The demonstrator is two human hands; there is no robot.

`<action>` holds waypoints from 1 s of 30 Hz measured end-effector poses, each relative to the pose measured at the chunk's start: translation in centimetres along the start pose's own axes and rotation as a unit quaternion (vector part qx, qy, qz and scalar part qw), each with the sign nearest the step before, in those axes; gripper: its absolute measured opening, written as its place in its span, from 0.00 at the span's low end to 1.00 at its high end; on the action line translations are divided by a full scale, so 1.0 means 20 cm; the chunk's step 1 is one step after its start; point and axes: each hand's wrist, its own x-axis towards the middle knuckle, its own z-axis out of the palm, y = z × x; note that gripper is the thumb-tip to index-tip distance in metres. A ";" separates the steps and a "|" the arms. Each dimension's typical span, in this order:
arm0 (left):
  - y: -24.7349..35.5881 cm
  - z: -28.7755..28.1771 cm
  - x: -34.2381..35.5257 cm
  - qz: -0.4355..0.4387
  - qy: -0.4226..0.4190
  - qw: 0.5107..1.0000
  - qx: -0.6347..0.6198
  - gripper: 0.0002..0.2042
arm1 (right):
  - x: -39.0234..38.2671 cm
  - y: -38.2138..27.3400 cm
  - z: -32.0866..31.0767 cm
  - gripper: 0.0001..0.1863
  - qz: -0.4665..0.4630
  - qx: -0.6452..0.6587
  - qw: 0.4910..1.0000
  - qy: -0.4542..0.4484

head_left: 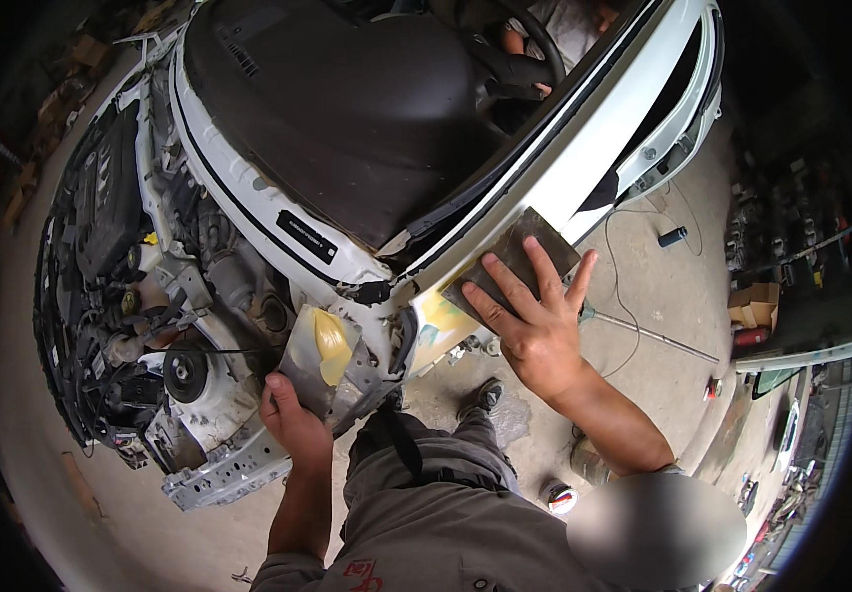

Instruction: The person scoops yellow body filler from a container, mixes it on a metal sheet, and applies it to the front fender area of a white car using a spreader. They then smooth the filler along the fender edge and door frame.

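My left hand (290,412) grips a flat grey metal plate (305,343) by its lower left edge; a heap of yellow paste (332,340) lies on the plate. My right hand (534,316) is spread over a dark rectangular sheet or block (554,232) against the white pillar by the windscreen. Just below and left of the block, yellow, pale and bluish patches (441,321) show on the white body panel (628,89). What is under my palm is hidden.
An open engine bay (120,257) is on the left. Another person (569,30) is inside the car by the steering wheel (549,64). On the floor lie a cable (618,286), a metal rod (663,340) and a round can (559,498). A cluttered rack (781,257) stands at right.
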 end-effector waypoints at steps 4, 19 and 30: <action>-0.01 -0.02 0.02 0.012 -0.014 1.000 -0.011 0.22 | 0.04 -0.02 0.00 0.23 0.000 -0.004 1.000 -0.030; 0.02 0.10 -0.01 0.011 0.000 1.000 0.009 0.21 | -0.34 0.08 0.33 0.26 -0.012 0.062 0.996 0.064; 0.05 0.11 -0.07 -0.003 -0.038 0.999 -0.008 0.21 | -0.43 0.17 0.26 0.24 -0.013 0.065 0.996 0.052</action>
